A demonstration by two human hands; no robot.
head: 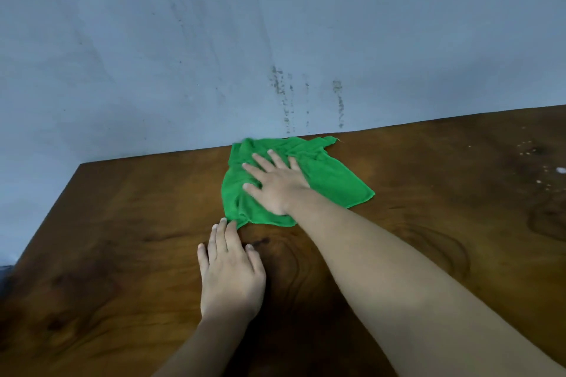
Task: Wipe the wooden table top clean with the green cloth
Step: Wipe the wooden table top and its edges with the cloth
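Observation:
A green cloth [333, 177] lies spread and rumpled on the wooden table top [122, 254], close to the table's far edge by the wall. My right hand [275, 184] presses flat on the cloth's left half, fingers spread and pointing to the far left. My left hand [229, 269] rests flat on the bare wood just in front of the cloth, its fingertips touching the cloth's near left corner. White specks and a small white blob [560, 170] mark the wood at the far right.
A pale blue wall [214, 55] with dark stains rises right behind the table's far edge. The table's left edge [46, 223] runs diagonally down to the lower left, with a drop beyond it.

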